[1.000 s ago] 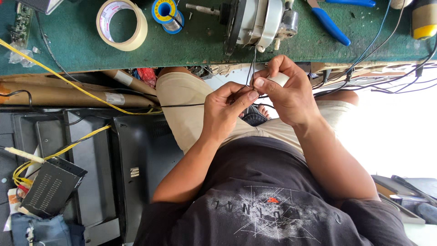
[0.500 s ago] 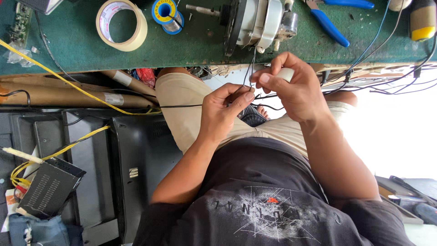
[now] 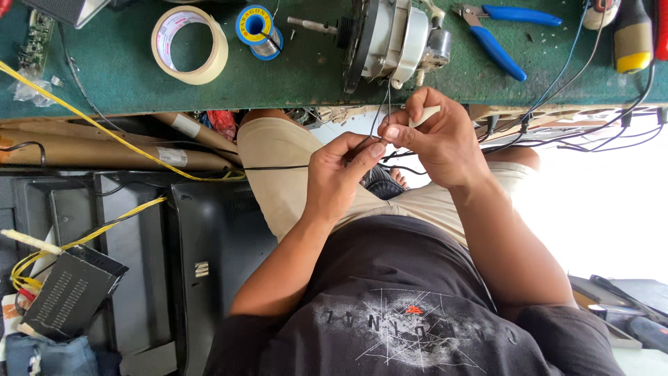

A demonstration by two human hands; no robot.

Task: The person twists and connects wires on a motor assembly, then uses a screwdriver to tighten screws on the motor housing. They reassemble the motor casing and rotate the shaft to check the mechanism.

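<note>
Both hands meet just below the table (image 3: 125, 83) edge, over the person's lap. Left hand (image 3: 337, 177) pinches a thin black wire (image 3: 278, 167) between thumb and forefinger; the wire runs off sideways across the thigh. Right hand (image 3: 435, 139) is pressed together, pinching a small pale strip (image 3: 426, 115), fingertips touching the left hand's. Thin wires lead from the hands up to a grey motor (image 3: 396, 38) on the table. Masking tape roll (image 3: 189, 45), solder spool (image 3: 255, 29) and blue pliers (image 3: 497, 35) lie beside the motor.
</note>
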